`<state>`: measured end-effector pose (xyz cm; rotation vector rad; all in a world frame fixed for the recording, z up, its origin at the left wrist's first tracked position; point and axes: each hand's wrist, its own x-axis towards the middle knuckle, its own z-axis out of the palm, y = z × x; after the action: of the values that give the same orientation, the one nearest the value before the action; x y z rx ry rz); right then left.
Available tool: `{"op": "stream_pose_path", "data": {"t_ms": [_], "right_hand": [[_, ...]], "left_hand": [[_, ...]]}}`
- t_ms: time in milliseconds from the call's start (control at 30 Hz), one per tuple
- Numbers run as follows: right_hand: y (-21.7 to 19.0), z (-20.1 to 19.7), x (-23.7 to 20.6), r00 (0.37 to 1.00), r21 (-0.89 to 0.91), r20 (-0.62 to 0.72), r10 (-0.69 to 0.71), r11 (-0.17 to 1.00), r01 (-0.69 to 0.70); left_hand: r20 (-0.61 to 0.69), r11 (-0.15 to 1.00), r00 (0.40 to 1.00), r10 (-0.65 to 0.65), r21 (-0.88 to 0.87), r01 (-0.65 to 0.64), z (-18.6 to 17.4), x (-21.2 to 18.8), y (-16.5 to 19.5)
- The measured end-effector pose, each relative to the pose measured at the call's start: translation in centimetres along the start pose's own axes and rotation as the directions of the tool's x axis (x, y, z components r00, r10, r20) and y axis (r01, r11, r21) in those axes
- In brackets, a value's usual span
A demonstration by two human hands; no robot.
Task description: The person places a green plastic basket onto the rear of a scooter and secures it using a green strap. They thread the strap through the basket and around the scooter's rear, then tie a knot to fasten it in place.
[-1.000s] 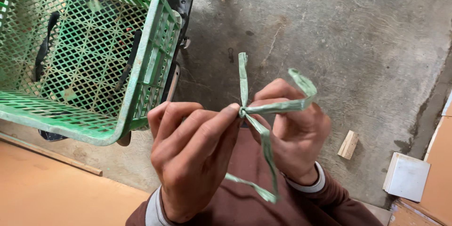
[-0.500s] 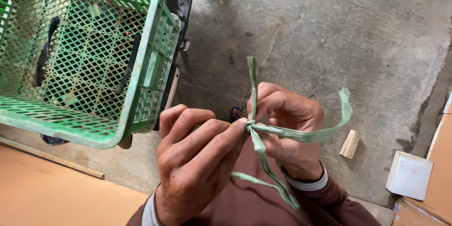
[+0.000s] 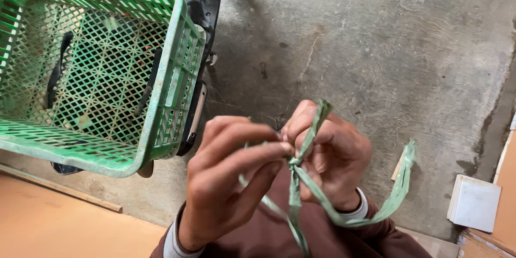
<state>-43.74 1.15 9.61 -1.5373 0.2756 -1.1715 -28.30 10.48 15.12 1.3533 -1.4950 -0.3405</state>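
A green strip [image 3: 301, 145] is being held between both hands, knotted just at the fingertips where the two hands are meeting. One end is sticking up past the right hand's fingers, another is hanging straight down below the knot, and a long tail is looping out beyond the right wrist and curling upward (it is ending free in the air, touching nothing).

The left hand [image 3: 226, 183] is pinching the strip at the knot, its thumb and forefinger closing on it while the other fingers are curling loosely underneath. The right hand [image 3: 333, 156] is gripping the strip too, its fingers folding around the upright end just behind the knot; how the thumb is sitting cannot be told, since the fingers are hiding it.

Beyond the left fingers, a green crate [image 3: 172, 91] of lattice plastic is standing well apart from the hands. Past the right hand's knuckles a small wood block [image 3: 398, 167] is lying on the concrete floor [image 3: 403, 48], and farther out a white tile [image 3: 474, 203] is resting beside the floor's edge.
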Motion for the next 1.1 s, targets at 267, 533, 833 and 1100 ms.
{"op": "stream_pose_path", "data": {"t_ms": [267,533,833,1100], "right_hand": [[-0.4,1.2,0.5,0.971,-0.442,-0.047,-0.234,0.876,0.190],[-0.6,1.0,0.6,0.984,-0.371,0.024,-0.175,0.913,0.172],[-1.9,-0.2,2.2,0.982,-0.633,0.136,-0.132,0.751,0.188],[-1.8,-0.9,1.3,0.992,-0.320,0.122,-0.033,0.945,0.071]], "left_hand": [[0.060,0.962,0.976,-0.209,-0.166,0.217,-0.3,-0.1,1.3],[0.151,0.791,0.908,-0.390,-0.449,0.415,-0.8,-0.8,0.3],[0.213,0.526,0.769,-0.603,-0.618,0.584,-0.6,-1.7,-0.4],[0.156,0.661,0.844,-0.513,-0.556,0.505,-0.7,-2.0,0.2]]}}
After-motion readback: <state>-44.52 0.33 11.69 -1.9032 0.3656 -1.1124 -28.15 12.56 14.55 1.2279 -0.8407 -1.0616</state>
